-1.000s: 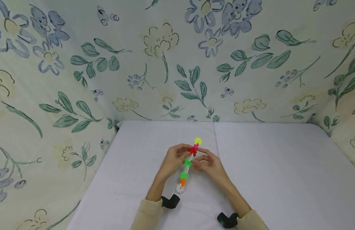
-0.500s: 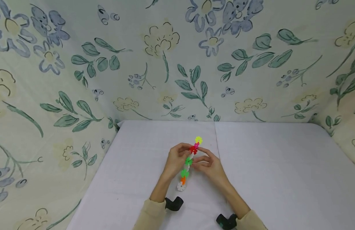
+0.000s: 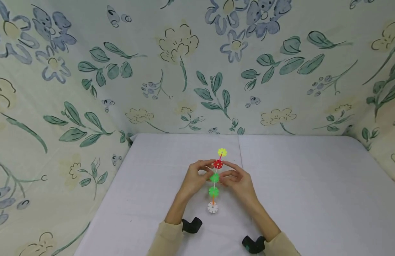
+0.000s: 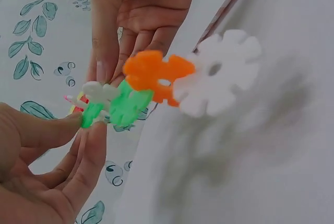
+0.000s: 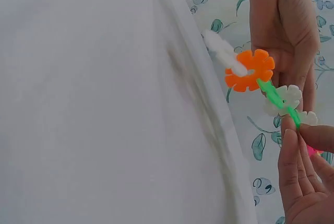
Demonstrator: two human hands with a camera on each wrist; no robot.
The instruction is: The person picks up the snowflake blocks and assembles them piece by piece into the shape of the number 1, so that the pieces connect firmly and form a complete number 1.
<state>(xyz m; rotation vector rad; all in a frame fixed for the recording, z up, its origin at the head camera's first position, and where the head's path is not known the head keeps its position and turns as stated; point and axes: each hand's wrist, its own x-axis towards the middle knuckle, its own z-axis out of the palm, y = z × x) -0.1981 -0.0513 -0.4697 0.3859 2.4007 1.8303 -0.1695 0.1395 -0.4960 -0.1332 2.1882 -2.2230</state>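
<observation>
A chain of plastic interlocking discs point(image 3: 214, 192) runs between the two hands, with notched, flower-like edges. From the far end it goes yellow, pink, red, then white and green by turns, then orange and white. The left hand point(image 3: 193, 177) holds it from the left, fingers at the red disc point(image 3: 218, 164) and thumb by the upper green disc point(image 3: 215, 177). From the other side the right hand point(image 3: 239, 179) pinches it at the same stretch. In the left wrist view the white end disc point(image 4: 222, 72) and orange disc point(image 4: 156, 73) stick out free, above the cloth.
A white cloth point(image 3: 306, 185) covers the table, and a floral curtain point(image 3: 172, 89) hangs behind and at the sides. Black wrist-camera mounts point(image 3: 191, 225) sit at both wrists by the beige sleeves point(image 3: 165, 238).
The chain has turned about its length, so the red, green and white end discs now face the head camera. Its near end has swung to the right. Both hands stay on it.
</observation>
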